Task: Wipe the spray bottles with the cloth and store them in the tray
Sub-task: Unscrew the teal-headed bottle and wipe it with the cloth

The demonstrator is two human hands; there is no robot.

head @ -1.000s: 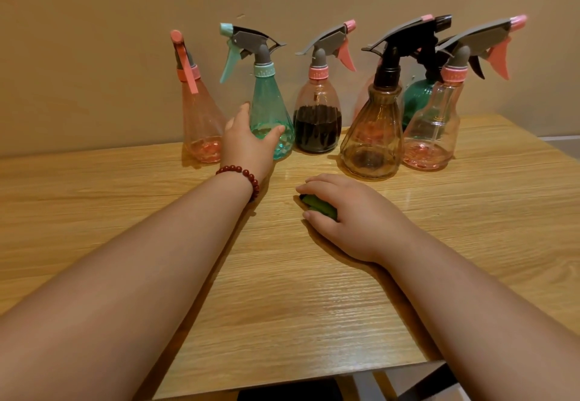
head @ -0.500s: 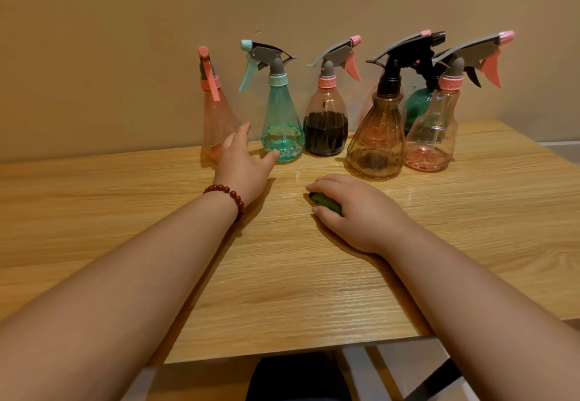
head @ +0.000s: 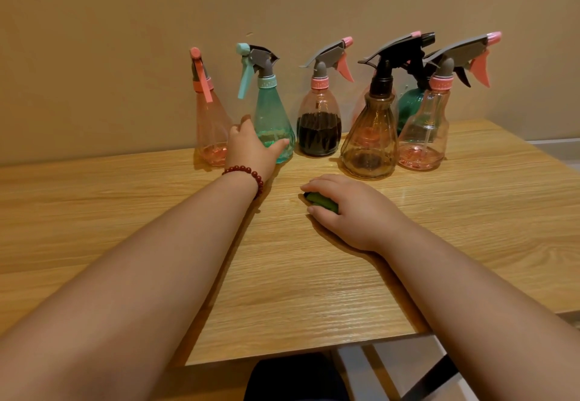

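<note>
Left hand (head: 251, 149): I see it wrapped round the base of the teal bottle (head: 273, 118), far row, second from left.
Right hand (head: 354, 212): clutching the green cloth (head: 323, 202) against the table (head: 314, 291), nearer me.

A light wooden table (head: 455, 243), its grain running side to side, fills the middle of the frame and stands against a plain tan wall (head: 110, 39) that takes up the upper half. A bracelet of dark red beads (head: 248, 172) shows just left of centre, and a strip of white skirting (head: 554, 146) runs along the wall's foot at the far right edge. Below the table's near edge, at bottom centre, sits a dark rounded shape (head: 295, 380) too dim to identify, with white frame pieces (head: 353, 369) and a slanting black bar (head: 433, 377) to its right.
</note>
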